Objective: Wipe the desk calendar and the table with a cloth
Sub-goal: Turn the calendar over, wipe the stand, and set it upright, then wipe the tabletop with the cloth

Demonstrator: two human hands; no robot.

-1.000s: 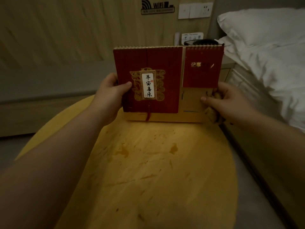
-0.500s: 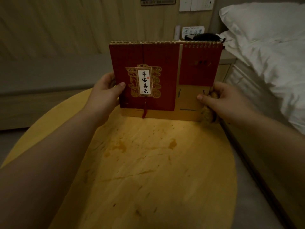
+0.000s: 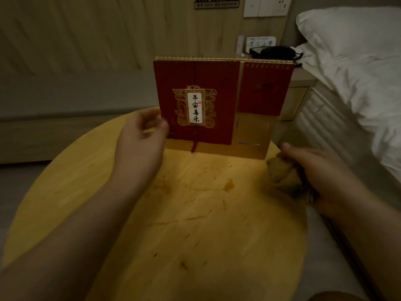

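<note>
Desk calendar [image 3: 219,105] stands upright at the far edge of the round table [image 3: 86,170], base on the wood: red ribbed card cover, gold spiral wire along the top, kraft-brown board backing showing lower right, ornate gold label with black characters, red tassel hanging below it. A smaller red flap hangs on the right side from its own wire loops.

Table top is yellow wood with visible grain, smooth, marked with brownish smears and small dark flecks across the middle.

My left hand [image 3: 141,137] sits at the calendar's left edge, fingers loosely curled and partly open, thumb near the cover; blurred, so I cannot tell if it touches or grips the card. My right hand [image 3: 321,177] is off the calendar, just right of its lower corner, fingers closed round a crumpled tan cloth [image 3: 282,172], bunched and lumpy, poking out toward the table.

Behind: pale wood-panel wall, white wall socket plate [image 3: 267,6], black phone [image 3: 275,52] on a nightstand, soft white pillow [image 3: 351,33] and rumpled white bedding at right
</note>
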